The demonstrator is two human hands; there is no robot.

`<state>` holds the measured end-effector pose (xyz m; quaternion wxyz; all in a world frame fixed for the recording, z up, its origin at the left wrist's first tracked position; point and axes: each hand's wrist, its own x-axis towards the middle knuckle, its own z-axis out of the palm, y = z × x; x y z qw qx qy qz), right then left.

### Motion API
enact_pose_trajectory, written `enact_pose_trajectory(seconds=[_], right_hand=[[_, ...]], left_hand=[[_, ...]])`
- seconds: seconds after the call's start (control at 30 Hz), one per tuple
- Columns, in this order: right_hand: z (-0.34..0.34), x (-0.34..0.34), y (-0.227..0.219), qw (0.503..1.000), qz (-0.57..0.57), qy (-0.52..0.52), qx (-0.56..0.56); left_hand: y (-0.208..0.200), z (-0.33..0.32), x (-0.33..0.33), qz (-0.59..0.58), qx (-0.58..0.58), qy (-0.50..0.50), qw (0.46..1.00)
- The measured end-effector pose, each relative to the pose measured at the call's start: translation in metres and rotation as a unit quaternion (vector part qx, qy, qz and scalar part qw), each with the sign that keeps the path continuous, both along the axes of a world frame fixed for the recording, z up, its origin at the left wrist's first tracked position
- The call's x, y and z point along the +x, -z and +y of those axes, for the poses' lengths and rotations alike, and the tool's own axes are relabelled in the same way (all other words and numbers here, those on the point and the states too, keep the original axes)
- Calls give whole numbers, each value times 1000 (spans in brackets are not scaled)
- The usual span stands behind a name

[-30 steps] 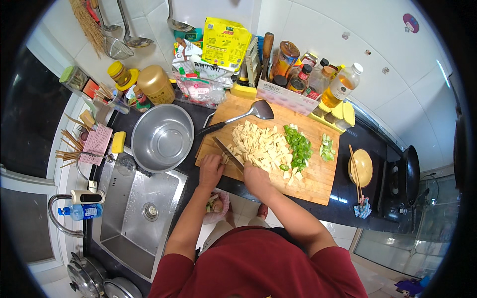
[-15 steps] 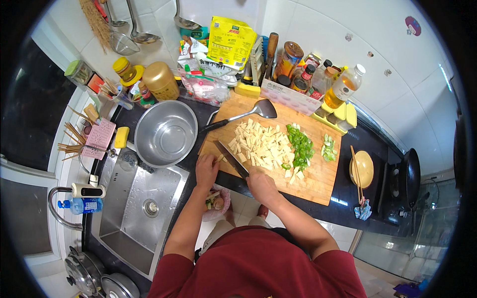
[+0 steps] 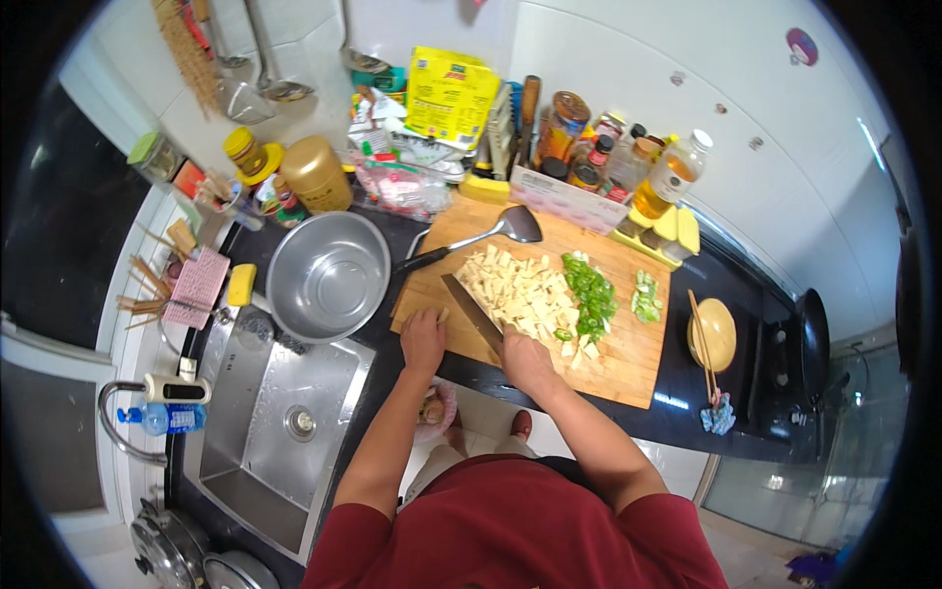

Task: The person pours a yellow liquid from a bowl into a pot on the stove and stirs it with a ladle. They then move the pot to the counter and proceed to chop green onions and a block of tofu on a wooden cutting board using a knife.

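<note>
My right hand [image 3: 527, 358] grips a kitchen knife [image 3: 472, 310] whose dark blade lies along the left edge of a heap of pale yellow chopped pieces [image 3: 520, 294]. My left hand [image 3: 424, 340] is at the left front of the wooden cutting board [image 3: 628, 365], its fingers curled on a small pale yellow piece [image 3: 444, 314]. A gap separates that piece from the blade. Chopped green peppers [image 3: 590, 297] lie right of the heap, with a smaller pile of sliced green pieces [image 3: 646, 296] beyond. Behind the heap, a metal spatula [image 3: 518, 225] rests across the board's edge.
Left of the board stands a metal pan [image 3: 329, 278], beside the sink [image 3: 221, 447]. A yellow bowl [image 3: 713, 336] with chopsticks [image 3: 701, 339] sits at the right, near a black wok [image 3: 811, 344]. Bottles in a box [image 3: 569, 199] and a yellow packet [image 3: 450, 96] line the back.
The knife has moved right, away from my left hand and up against the heap. My left hand stays at the board's left front with the small piece. The view has shifted slightly.
</note>
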<state>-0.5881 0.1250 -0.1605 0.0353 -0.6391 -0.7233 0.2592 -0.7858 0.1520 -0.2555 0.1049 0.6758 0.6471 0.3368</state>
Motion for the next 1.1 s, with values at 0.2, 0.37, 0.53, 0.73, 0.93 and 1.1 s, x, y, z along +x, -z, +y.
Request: enact_pose_trajectory(seconds=[0.2, 0.37, 0.53, 0.73, 0.93, 1.1], right_hand=[[-15, 35, -42, 994, 60, 90, -30], [-40, 83, -47, 981, 51, 186, 30], [-55, 142, -42, 963, -36, 259, 70], [-50, 195, -7, 947, -89, 299, 79], [-38, 175, 4, 965, -51, 247, 74], [-40, 179, 3, 968, -1, 240, 68]], left_hand=[[-11, 14, 43, 34, -78, 21, 996], [-42, 12, 63, 41, 81, 73, 993], [-44, 18, 94, -76, 35, 147, 986], [-43, 17, 125, -88, 20, 196, 976], [-53, 25, 149, -561, -272, 113, 774], [-83, 23, 146, -758, -298, 143, 562]])
